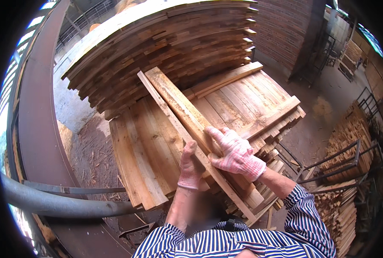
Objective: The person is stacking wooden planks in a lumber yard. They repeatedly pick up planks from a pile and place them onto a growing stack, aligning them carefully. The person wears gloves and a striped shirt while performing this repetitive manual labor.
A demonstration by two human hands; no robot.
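Note:
Two long wooden boards lie slantwise across the stack in front of me, side by side: a thinner board (170, 115) on the left and a thicker, rough-faced board (180, 103) on the right. My left hand (189, 167), in a pink-and-white knit glove, is closed on the thinner board's left side, thumb up; its fingers are mostly hidden beneath. My right hand (238, 154), gloved alike, grips the thicker board from the right, fingers over its top. Below them is a low stack of planks (142, 142), its top layer laid flat, with a crosspiece (271, 116) on its right part.
A tall stack of boards (165, 51) rises just behind. Another crosspiece (230, 80) lies along the low stack's far edge. A thick grey pipe (67, 201) curves in at left beside a brown steel beam (39, 99). Timber piles (344, 142) and metal frames stand at right.

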